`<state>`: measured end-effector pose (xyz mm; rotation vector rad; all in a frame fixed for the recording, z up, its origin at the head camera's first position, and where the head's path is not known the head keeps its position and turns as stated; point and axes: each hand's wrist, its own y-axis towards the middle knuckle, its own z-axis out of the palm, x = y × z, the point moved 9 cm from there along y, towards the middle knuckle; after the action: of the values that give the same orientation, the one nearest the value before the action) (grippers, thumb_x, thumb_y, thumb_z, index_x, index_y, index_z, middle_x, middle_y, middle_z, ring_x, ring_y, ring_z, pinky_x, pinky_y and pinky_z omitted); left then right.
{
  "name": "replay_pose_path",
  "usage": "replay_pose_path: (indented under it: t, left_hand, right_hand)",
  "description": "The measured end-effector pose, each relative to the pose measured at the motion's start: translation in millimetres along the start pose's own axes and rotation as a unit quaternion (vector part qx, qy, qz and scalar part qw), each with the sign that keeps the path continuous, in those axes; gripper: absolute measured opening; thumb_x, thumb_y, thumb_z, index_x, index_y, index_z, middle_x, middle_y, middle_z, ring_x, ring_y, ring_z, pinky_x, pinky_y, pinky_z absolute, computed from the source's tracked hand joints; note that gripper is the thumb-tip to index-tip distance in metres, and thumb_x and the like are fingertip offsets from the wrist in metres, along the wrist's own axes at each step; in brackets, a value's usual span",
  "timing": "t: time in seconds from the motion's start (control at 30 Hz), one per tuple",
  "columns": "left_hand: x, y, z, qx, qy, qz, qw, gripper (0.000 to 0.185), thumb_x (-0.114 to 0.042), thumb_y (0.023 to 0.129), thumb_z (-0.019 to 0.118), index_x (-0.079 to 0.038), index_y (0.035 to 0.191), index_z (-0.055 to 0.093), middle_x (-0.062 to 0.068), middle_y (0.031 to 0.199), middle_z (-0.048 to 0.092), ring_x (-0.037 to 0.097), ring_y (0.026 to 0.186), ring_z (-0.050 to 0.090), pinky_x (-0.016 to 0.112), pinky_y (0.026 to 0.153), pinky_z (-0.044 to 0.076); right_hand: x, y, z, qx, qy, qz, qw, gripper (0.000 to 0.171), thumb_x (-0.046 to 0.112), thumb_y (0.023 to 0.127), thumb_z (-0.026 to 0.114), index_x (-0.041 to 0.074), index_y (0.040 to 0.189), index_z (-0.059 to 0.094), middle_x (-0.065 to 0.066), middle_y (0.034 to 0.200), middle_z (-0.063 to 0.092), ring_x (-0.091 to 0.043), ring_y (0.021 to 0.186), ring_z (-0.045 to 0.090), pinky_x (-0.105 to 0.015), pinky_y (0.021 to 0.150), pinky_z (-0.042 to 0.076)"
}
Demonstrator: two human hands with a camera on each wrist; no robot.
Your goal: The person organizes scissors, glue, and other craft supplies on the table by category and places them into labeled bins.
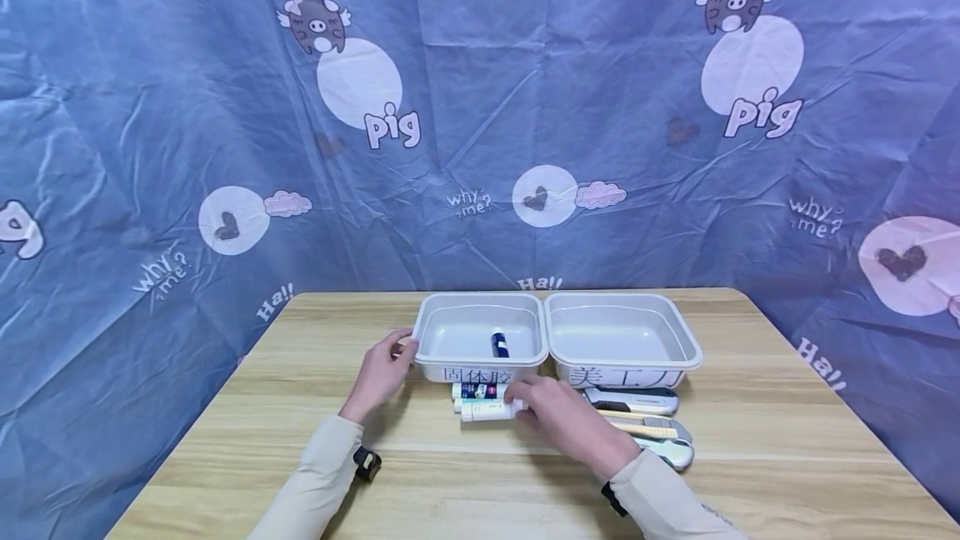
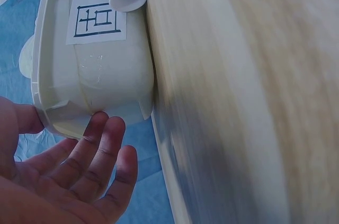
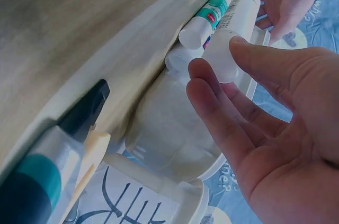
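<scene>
My right hand (image 1: 566,419) pinches a white glue stick (image 3: 238,17) by one end between thumb and fingers. Beside it lie a glue stick with a teal band (image 3: 213,11) and a dark blue one with a white cap (image 1: 480,391), in front of the left white plastic box (image 1: 480,362). At that box's left end, my left hand (image 1: 386,365) holds the rim, thumb at the edge and fingers by the outer wall. Inside the box rests a dark blue glue stick (image 1: 499,345).
A second white plastic box (image 1: 622,363) adjoins the first on the right. Several utility knives (image 1: 637,401) lie in front of it, partly behind my right hand. Both boxes carry paper labels on the front. A blue printed cloth (image 1: 480,107) hangs behind the wooden table (image 1: 435,490).
</scene>
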<state>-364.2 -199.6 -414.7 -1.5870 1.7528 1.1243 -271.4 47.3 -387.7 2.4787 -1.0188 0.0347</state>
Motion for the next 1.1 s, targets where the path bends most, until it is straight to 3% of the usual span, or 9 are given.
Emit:
replay_pose_path:
  t: [0.27,0.73,1.1]
  left_hand:
    - [0.7,-1.1,0.3,0.005,0.0,0.001,1.0,0.039,-0.02,0.104,0.06,-0.002,0.138,0.061,0.011,0.089,0.075,0.03,0.079,0.072,0.032,0.071,0.054]
    - [0.6,-0.4,0.1,0.005,-0.004,0.0,1.0,0.039,-0.021,0.103,0.06,-0.002,0.138,0.061,0.01,0.088,0.074,0.03,0.078,0.073,0.031,0.07,0.054]
    - [0.7,-0.1,0.4,0.003,-0.005,0.005,1.0,0.039,-0.02,0.103,0.06,-0.003,0.138,0.061,0.011,0.088,0.075,0.03,0.077,0.073,0.032,0.069,0.054]
  right_hand:
    - [-4,1,-5,0.003,0.025,0.015,1.0,0.026,0.004,0.085,0.08,0.013,0.108,0.073,-0.001,0.11,0.074,-0.016,0.09,0.072,-0.027,0.077,0.059]
    - [-18,5,-25,-0.029,0.023,0.025,0.999,0.025,0.004,0.086,0.08,0.012,0.109,0.073,0.0,0.096,0.071,-0.009,0.077,0.066,-0.025,0.069,0.056]
    - [-31,3,-38,-0.053,0.032,0.047,0.997,0.024,0.003,0.086,0.08,0.012,0.108,0.073,0.001,0.097,0.072,-0.007,0.077,0.065,-0.024,0.068,0.056]
